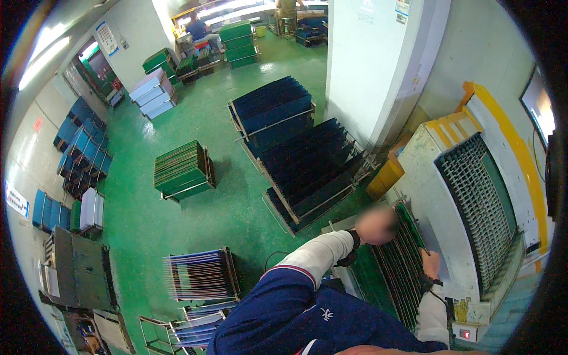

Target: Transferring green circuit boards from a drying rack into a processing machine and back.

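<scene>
In front of me stands a rack of thin green panels (397, 269), upright and close together, with pale edges showing. My right hand (431, 264) is at the right side of this row, its fingers closed at the edge of a green panel (414, 228). Over the far left end of the row is my left hand (377, 226). It is smeared, so its fingers and anything in them cannot be made out. Both wrists wear dark bands, below white sleeves.
Right of the rack is a pale machine (426, 160) with a slotted roller opening (476, 201). Racks of dark blue panels (307, 160) stand ahead on the green floor. A rack of green panels (184, 168) and striped rack (201, 275) stand left. Two people work far off.
</scene>
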Motion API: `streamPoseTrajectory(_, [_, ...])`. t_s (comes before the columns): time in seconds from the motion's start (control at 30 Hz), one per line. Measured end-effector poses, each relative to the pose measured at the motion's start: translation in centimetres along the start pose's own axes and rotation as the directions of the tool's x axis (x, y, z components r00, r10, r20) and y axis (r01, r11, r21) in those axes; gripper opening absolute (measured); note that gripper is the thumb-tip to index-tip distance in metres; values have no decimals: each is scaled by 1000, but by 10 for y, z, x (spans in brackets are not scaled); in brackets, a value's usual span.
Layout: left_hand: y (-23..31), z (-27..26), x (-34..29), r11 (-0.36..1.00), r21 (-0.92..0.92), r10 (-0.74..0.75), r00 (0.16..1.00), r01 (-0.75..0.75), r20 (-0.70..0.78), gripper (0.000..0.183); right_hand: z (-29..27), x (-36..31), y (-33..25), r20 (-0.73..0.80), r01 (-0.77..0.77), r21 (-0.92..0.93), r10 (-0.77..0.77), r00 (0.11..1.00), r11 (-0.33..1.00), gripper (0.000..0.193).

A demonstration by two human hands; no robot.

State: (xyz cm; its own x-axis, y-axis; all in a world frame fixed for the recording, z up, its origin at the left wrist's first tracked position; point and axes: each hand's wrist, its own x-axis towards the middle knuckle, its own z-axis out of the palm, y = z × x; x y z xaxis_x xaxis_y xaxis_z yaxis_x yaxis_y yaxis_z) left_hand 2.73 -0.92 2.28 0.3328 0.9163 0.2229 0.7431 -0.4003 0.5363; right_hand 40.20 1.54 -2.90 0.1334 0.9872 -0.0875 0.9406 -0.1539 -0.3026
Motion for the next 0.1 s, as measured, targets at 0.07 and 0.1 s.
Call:
streamPoseTrajectory(0.07, [-5,-1,-2,1000,8,-25,1000,25,2,72,-7,0,-16,65,-18,-65,22,998,998,58])
streamPoseTrajectory(0.1, [-2,1,2,1000,-2,-13,1000,13,10,72,-4,1,0,56,-4,-55,7,998,998,60])
